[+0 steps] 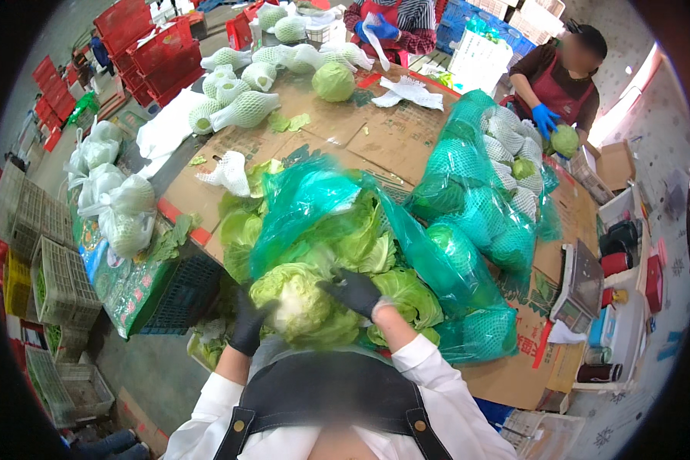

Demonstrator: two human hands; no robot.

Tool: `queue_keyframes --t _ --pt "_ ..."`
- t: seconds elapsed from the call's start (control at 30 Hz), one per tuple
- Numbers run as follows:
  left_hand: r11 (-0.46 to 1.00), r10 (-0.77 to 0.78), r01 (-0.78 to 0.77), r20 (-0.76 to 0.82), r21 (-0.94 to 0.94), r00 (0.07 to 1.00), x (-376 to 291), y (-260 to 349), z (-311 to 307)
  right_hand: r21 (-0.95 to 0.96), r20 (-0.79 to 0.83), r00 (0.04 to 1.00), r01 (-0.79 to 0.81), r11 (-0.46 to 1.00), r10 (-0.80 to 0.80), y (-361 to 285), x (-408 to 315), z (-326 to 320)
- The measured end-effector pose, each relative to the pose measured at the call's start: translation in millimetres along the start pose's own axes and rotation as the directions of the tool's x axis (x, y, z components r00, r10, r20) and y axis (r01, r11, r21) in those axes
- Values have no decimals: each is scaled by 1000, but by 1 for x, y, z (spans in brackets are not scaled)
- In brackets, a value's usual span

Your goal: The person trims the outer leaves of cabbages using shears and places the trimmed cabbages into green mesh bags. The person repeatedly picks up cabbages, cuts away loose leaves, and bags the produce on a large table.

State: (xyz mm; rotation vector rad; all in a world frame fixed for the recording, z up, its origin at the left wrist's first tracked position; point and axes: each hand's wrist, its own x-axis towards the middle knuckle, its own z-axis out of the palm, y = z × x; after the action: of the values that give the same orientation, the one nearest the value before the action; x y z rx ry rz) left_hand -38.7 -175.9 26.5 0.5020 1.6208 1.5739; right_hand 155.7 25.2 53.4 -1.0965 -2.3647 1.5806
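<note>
A pale green cabbage [299, 296], its whitish stem end turned up, sits between my two black-gloved hands close to my apron. My left hand [250, 319] grips its left side, and my right hand [353, 292] presses on its upper right. Just beyond is an opened teal plastic bag [299, 201], with loose green cabbage leaves [359, 236] around its mouth. More leafy cabbage [408, 296] lies to the right of my right hand. The underside of the held cabbage is hidden.
A teal bag [457, 190] of net-wrapped cabbages fills the right of the cardboard-covered table [374, 144]. Net-sleeved cabbages [244, 109] and one bare cabbage [333, 81] stand at the back. Two co-workers stand across; one holds a cabbage [564, 141]. A scale [578, 282] is at right.
</note>
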Motion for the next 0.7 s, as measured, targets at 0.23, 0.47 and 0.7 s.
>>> queue_keyframes --t 0.23,0.47,0.7 --pt "901 393 -416 173 123 903 -12 5 14 386 -110 993 73 920 -33 -19 -31 0" --pt "703 393 -528 359 476 847 9 18 49 -73 -354 912 195 978 -208 3 -40 -4" --pt "226 412 -634 517 740 750 -3 52 76 115 -429 879 279 954 -205 18 -43 8"
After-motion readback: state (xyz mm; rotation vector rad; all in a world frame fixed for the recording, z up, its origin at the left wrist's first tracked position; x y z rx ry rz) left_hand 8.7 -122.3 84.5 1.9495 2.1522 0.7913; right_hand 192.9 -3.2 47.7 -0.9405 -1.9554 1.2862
